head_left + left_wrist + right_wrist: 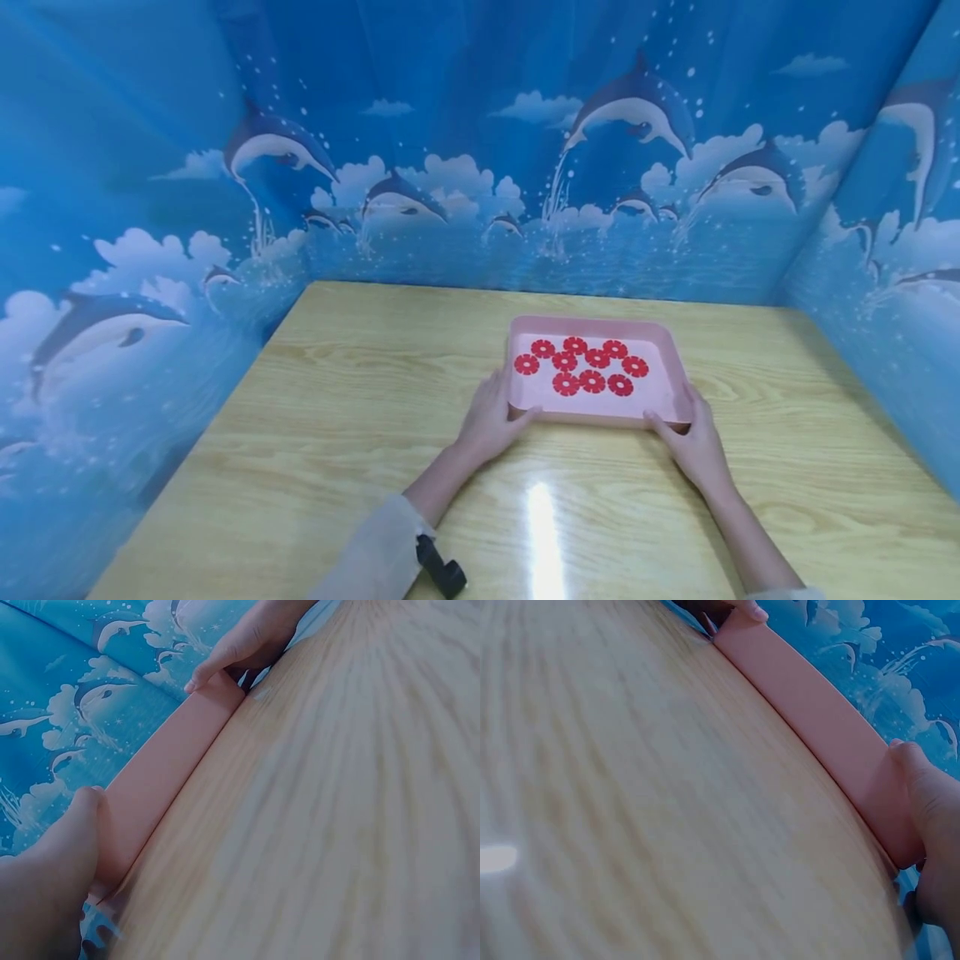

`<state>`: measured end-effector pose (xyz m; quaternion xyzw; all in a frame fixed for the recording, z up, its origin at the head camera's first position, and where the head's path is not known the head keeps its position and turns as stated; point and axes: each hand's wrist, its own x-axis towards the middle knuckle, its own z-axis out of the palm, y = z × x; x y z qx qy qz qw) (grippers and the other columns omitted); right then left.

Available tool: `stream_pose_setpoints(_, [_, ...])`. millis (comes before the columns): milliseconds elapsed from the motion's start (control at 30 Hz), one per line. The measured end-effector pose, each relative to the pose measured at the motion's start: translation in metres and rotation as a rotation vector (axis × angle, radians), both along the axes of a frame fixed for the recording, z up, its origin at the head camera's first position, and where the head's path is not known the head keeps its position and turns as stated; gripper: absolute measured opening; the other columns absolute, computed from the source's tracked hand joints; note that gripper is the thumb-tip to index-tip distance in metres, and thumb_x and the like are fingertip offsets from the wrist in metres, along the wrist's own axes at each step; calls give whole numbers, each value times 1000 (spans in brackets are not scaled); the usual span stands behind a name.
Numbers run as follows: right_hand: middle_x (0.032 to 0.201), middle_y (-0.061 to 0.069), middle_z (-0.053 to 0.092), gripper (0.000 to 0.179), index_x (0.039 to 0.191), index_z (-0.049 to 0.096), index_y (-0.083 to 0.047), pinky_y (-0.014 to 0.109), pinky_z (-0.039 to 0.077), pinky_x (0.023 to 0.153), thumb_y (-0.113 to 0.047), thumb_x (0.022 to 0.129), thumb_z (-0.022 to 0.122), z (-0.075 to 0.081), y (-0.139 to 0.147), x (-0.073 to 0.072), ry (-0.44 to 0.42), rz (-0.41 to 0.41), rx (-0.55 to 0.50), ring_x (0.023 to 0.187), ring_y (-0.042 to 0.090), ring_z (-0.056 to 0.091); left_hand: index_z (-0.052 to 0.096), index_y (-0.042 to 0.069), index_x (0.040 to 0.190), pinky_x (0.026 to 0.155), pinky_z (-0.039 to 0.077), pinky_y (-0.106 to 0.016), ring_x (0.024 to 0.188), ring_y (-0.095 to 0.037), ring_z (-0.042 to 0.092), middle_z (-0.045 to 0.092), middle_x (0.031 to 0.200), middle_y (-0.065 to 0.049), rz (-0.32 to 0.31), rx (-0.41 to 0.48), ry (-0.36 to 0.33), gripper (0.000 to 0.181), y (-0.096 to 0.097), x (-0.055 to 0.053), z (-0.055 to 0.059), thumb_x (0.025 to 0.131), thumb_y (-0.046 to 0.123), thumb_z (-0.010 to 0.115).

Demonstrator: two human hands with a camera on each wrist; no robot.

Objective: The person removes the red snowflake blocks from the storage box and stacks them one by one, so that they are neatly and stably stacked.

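Observation:
A shallow pink tray (652, 392) is at the right of centre on the wooden table, its near wall (161, 780) facing me. Several red notched discs (592, 382), each with a small hole in the middle, lie flat inside it. My left hand (487, 421) grips the tray's near left corner, thumb over the front rim and fingers along the side. At the near right corner my right hand (696, 437) holds it the same way. Both wrist views show the thumbs at the top of the front wall; the fingers are partly hidden behind the corners.
The light wood table (360, 400) runs back to a blue curtain (450, 242) printed with dolphins and clouds, which also rises at both sides. A black strap (441, 567) hangs at the left sleeve. A bright reflection lies on the tabletop in front of the tray.

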<state>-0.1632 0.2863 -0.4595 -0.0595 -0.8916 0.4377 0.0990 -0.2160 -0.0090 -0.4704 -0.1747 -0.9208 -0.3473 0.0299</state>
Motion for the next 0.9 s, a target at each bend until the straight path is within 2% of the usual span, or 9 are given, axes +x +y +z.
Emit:
stream_pose_setpoints(433, [143, 31, 18, 86, 143, 14, 5, 56, 17, 105, -34, 85, 64, -2, -21, 5, 47, -4, -3, 129, 45, 18, 5, 10, 148, 110, 8, -39, 136, -26, 11, 15, 150, -11, 0, -29, 8, 90, -24, 6, 0, 86, 57, 49])
stream_pose_setpoints(767, [144, 29, 16, 88, 144, 14, 4, 56, 17, 105, -37, 85, 64, -4, -38, 12, 39, 7, 28, 130, 45, 17, 11, 10, 148, 110, 13, -40, 135, -27, 17, 21, 149, -9, -13, 4, 64, 87, -45, 13, -2, 86, 54, 53])
stream_pose_setpoints(900, [144, 28, 18, 87, 144, 16, 3, 56, 19, 104, -37, 84, 65, -5, -44, 15, 41, 4, 40, 130, 44, 19, 11, 10, 148, 110, 11, -39, 136, -26, 15, 19, 149, -10, -16, 10, 51, 87, -52, 17, -2, 86, 55, 52])
